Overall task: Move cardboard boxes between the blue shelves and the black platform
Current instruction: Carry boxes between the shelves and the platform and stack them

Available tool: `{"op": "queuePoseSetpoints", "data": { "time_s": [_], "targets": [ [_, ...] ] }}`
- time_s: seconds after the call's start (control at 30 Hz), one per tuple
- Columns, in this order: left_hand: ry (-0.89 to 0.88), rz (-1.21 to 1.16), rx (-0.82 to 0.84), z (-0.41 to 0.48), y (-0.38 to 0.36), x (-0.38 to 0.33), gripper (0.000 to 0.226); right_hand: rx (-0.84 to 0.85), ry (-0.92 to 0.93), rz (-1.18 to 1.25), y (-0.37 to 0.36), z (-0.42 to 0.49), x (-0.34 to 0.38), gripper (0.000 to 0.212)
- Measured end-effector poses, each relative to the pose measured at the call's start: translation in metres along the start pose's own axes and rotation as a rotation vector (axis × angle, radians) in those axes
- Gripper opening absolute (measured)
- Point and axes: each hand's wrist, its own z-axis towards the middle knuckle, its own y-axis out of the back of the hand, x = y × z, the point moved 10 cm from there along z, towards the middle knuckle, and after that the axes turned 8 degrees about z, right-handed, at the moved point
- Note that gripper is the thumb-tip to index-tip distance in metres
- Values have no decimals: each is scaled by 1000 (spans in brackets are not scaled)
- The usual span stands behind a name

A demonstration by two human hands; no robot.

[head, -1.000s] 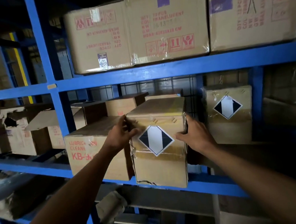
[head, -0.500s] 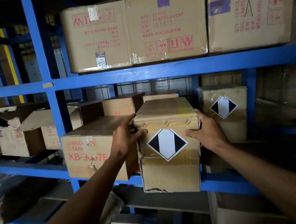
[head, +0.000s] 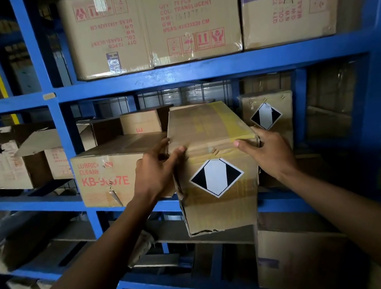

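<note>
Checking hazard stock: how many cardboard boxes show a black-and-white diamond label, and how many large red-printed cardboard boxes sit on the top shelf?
Cardboard boxes with a black-and-white diamond label: 2, the held box gripped by the left hand and right hand, and the rear box.
Large red-printed cardboard boxes on the top blue shelf: 3, the left carton, middle carton and right carton.
Total: 5

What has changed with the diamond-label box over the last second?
The diamond-label box has slid further out of the blue shelf toward the person, its front now overhanging the beam. The left hand and right hand still grip its upper sides. The lubricant box and top-row boxes stayed put.
</note>
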Motion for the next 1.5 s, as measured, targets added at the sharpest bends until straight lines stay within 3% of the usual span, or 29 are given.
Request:
{"op": "queuePoseSetpoints", "data": {
  "time_s": [0.13, 0.23, 0.37, 0.43, 0.57, 0.7, 0.83, 1.0, 1.23, 1.4, 1.5],
  "targets": [
    [15, 28, 50, -14, 4, -9, 71, -28, 9, -3, 3, -19, 2, 32],
    [73, -98, 72, -34, -1, 1, 74, -10, -4, -8, 2, -32, 0, 37],
    [112, -235, 94, -54, -5, 8, 45, -21, 1, -22, 8, -37, 10, 40],
    [109, -251, 135, -59, -6, 8, 47, 30, -12, -27, 3, -32, 10, 38],
    [140, -302, 208, -67, -9, 15, 61, 128, -100, -94, -18, -14, -10, 88],
    [129, -381, 303, -72, -13, 12, 69, 198, -165, -43, -38, -7, -27, 116],
    [145, -399, 305, -66, -15, 10, 86, 250, -211, 33, -45, -8, -31, 125],
    [176, -393, 234, -51, -18, 8, 85, 323, -258, 103, -52, -19, -30, 140],
    [212, -488, 127, -42, -30, 20, 69, 319, -269, 175, -55, -22, -25, 143],
    [253, -574, 149, -38, -35, 22, 72, 315, -236, 224, -52, -15, -21, 130],
    [240, -605, 201, -42, -38, 13, 72, 304, -238, 296, -43, -9, -25, 112]
  ]
}}
